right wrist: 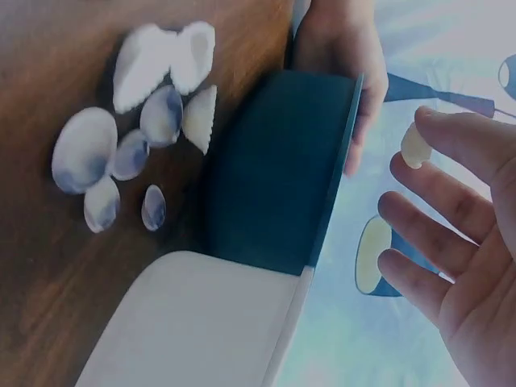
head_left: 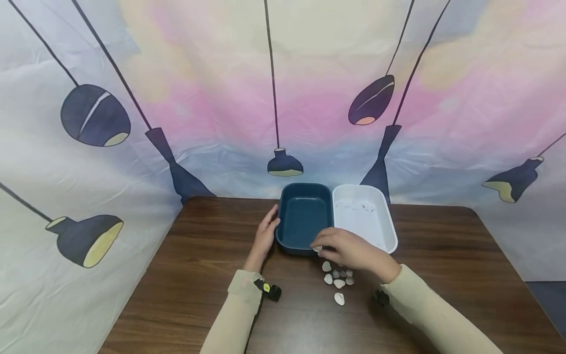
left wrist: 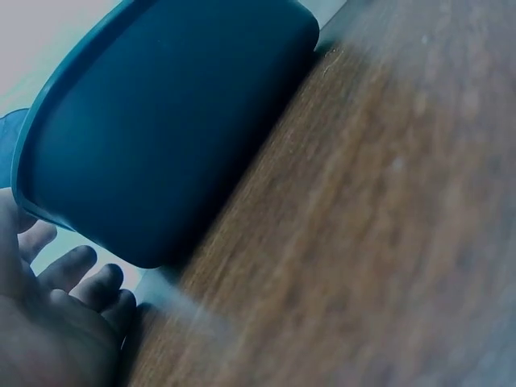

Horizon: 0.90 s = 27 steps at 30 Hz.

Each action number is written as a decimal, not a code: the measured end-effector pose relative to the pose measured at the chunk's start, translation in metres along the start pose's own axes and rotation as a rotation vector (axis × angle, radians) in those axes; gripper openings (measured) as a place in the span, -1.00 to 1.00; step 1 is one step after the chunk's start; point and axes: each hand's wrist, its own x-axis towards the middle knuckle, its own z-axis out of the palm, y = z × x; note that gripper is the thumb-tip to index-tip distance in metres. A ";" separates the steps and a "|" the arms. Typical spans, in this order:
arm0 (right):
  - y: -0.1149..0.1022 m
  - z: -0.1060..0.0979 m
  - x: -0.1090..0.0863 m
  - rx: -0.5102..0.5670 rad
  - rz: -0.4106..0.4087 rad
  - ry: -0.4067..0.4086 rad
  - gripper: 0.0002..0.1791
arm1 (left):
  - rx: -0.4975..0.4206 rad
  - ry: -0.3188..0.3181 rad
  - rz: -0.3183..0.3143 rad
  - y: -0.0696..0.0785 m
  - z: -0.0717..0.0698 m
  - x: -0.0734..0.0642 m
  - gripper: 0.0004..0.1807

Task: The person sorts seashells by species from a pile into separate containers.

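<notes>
A dark teal tray (head_left: 306, 216) sits on the wooden table, bare inside. Along its left side rests my left hand (head_left: 264, 236), touching the rim with fingers extended and loose; the left wrist view shows those fingers (left wrist: 68, 266) beside the outer wall. Over the tray's near right corner, my right hand (head_left: 353, 250) pinches a small pale seashell (right wrist: 415, 147) between thumb and index finger, its other fingers spread. Below that hand lie several white and greyish seashells (head_left: 339, 283), partly hidden by it in the head view.
A white tray (head_left: 364, 223) with small dark specks inside stands against the teal tray's right side. One seashell (head_left: 339, 299) lies nearer the front than the others. Behind the wooden table (head_left: 212, 246) hangs a cloth backdrop (head_left: 230, 98) printed with lamps.
</notes>
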 end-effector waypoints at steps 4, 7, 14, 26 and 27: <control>0.005 -0.001 0.008 0.043 0.041 -0.021 -0.74 | -0.020 0.001 0.001 -0.002 -0.002 0.001 -0.37; 0.009 -0.001 0.014 0.072 0.064 -0.029 -0.73 | -0.028 -0.003 -0.008 -0.003 -0.003 0.001 -0.35; 0.018 0.001 0.026 0.147 0.146 -0.014 -0.72 | -0.034 -0.030 -0.034 0.016 0.000 -0.006 -0.36; 0.038 0.010 0.048 0.148 0.160 -0.010 -0.72 | -0.030 0.001 -0.026 0.036 0.005 -0.016 -0.35; 0.040 0.011 0.050 0.143 0.167 -0.018 -0.72 | -0.027 -0.003 -0.025 0.036 0.004 -0.015 -0.35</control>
